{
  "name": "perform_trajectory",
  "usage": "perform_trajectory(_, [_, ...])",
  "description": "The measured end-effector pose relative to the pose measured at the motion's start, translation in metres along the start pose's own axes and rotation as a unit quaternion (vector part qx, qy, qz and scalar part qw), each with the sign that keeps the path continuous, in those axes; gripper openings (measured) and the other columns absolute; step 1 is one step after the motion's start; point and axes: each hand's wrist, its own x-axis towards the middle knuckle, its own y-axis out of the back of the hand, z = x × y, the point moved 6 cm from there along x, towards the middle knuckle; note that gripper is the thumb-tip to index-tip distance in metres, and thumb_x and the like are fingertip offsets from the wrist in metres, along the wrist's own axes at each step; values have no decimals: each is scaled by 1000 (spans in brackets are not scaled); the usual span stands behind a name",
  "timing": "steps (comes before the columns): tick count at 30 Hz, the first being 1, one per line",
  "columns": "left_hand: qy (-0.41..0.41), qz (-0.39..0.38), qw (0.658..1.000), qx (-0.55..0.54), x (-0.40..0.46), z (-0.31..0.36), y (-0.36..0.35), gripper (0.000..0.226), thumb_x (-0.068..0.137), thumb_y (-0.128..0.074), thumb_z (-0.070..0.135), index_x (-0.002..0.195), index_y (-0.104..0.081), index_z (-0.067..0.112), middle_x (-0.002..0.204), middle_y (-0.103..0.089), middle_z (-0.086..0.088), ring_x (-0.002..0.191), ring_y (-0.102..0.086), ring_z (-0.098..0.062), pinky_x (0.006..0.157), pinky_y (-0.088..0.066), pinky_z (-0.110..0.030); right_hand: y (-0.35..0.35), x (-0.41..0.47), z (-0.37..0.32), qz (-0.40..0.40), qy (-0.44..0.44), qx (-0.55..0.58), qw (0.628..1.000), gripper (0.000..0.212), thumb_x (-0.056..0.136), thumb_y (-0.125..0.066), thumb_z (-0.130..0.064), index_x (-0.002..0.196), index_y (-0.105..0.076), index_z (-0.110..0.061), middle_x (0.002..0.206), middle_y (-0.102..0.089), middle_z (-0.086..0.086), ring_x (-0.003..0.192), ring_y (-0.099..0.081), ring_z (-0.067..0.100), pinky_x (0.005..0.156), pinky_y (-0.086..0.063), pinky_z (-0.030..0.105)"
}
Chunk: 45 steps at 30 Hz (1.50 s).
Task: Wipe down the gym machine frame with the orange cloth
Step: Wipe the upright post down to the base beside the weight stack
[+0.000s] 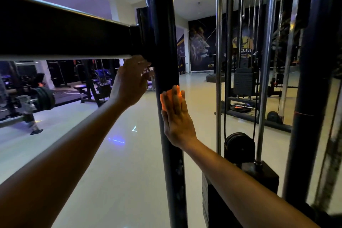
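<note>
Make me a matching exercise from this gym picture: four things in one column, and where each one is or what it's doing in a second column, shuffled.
Column one:
1. orange cloth
2. left hand
3. right hand
4. black horizontal beam

Column two:
A. meets the black vertical post from the left
B. presses flat on the post, fingers straight
C. peeks out under straight fingers
D. raised just under the beam joint

Pairs: 1-C, 2-D, 3-B, 4-A

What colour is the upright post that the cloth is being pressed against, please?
Black; the upright post shows best in the head view, behind the orange cloth.
</note>
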Motion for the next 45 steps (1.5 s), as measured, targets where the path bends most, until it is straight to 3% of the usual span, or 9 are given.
perform_trajectory(5, [310,-64,900,-298,-15,-12,-38,41,104,-67,50,129,-61,18,110,-72,6,92,-70,-7,73,-55,-20,10,44,-7,66,-45,7,997,69,114,-48,-11,173,-12,-8,180,10,17,168,7,38,137,-2,49])
perform_trajectory(8, [345,-159,821,-426,-29,-8,-69,47,103,-63,60,130,-66,21,122,-76,-3,115,-74,-24,93,-64,-42,-7,7,-4,34,-47,13,998,72,114,-50,-14,174,-9,-10,181,12,16,167,10,39,137,-5,52])
perform_trajectory(13, [368,-192,737,-533,-45,-2,-75,40,111,-55,45,142,-62,22,133,-74,-6,122,-73,-24,103,-60,-43,-26,-54,1,-1,-40,32,999,68,116,-47,-15,173,-12,-8,180,14,16,167,11,39,132,-19,63])
perform_trajectory(18, [382,-207,718,-544,-69,-10,-88,48,107,-63,46,147,-60,20,137,-73,-6,125,-72,-24,106,-60,-47,-18,2,-3,97,-69,44,992,63,114,-48,-10,170,-20,-3,179,6,19,167,10,37,133,-18,63])
perform_trajectory(22, [385,-194,693,-577,-81,-6,-97,44,111,-58,40,148,-60,16,138,-73,-7,128,-70,-23,107,-58,-42,-55,-62,2,21,-58,9,998,58,117,-25,-27,172,-21,-8,180,-1,24,166,11,46,133,-15,62])
perform_trajectory(27, [385,-187,694,-579,-108,-6,-109,43,112,-57,40,148,-60,16,133,-75,-1,129,-69,-20,103,-56,-37,-67,-99,6,22,-51,11,998,61,116,-47,-18,170,-21,-5,178,0,27,166,8,47,131,-17,67])
perform_trajectory(33, [387,-192,690,-580,-154,1,-130,47,113,-54,42,151,-58,16,139,-71,-4,133,-66,-22,111,-53,-43,-67,-82,12,99,-150,127,975,71,116,-53,-30,168,-8,-15,182,1,8,169,-5,35,124,-42,59])
perform_trajectory(39, [384,-174,682,-597,-176,4,-139,34,114,-53,33,143,-61,18,139,-72,0,136,-64,-18,111,-51,-37,-99,-157,15,47,-82,84,992,89,116,-53,-26,172,16,-30,180,20,3,167,5,44,129,-26,66])
perform_trajectory(45, [377,-199,695,-579,-195,1,-149,48,113,-56,40,157,-53,19,151,-65,-3,141,-61,-23,114,-50,-42,-92,-117,19,91,-117,96,984,67,116,-53,-28,170,-14,-16,179,2,21,168,1,43,135,-18,56])
